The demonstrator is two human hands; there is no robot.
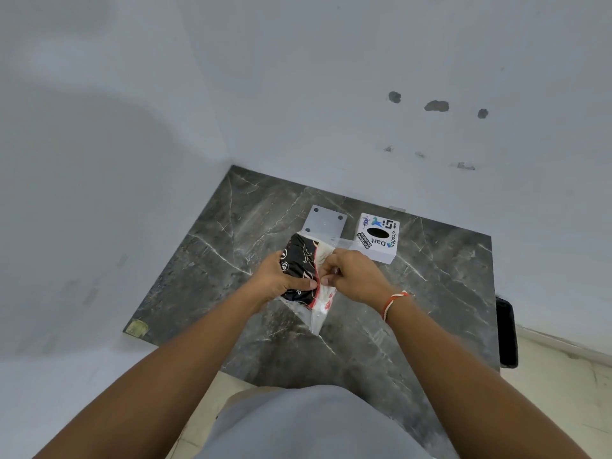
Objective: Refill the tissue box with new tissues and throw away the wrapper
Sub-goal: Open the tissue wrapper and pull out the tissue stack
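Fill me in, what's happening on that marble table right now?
A person is holding a tissue pack over the marble table, the left hand gripping its black patterned wrapper while the right hand pulls at the clear plastic end. The white tissue box, covered in stickers, sits on the table just beyond the hands, its slot empty. A grey plate with holes, possibly the box's base, lies beside it. The pack is not yet in the box.

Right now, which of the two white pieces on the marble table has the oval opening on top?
The white box with stickers, the right-hand one. The flat white panel to its left shows only small round dots at its corners.
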